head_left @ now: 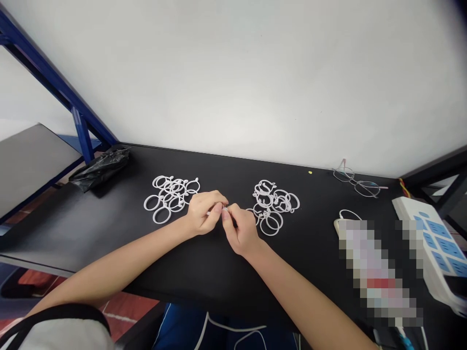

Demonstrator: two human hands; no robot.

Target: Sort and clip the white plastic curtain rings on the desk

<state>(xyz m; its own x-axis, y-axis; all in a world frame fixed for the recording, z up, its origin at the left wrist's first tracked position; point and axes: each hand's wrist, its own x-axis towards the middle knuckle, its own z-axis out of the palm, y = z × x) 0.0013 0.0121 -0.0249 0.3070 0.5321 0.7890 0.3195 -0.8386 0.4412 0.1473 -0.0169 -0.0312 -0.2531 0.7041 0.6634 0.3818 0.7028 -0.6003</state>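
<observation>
My left hand (206,211) and my right hand (239,226) meet above the middle of the black table (197,272), fingertips almost touching. Both are closed in a pinch on a small white plastic piece (225,209), which looks like one of the rings; fingers cover most of it. Left of my left hand lies a loose pile of white plastic curtain rings (162,215) with small eyelets. Beside my right hand is a second pile of white rings (270,224), partly overlapping, one of them half hidden behind that hand.
A crumpled black plastic bag (100,167) lies at the back left by a blue metal frame (82,131). Glasses (367,188) rest at the back right. Nearer on the right are a blurred-out phone-like object (375,272) with cables and a white power strip (434,243). A pale wall (233,78) rises behind.
</observation>
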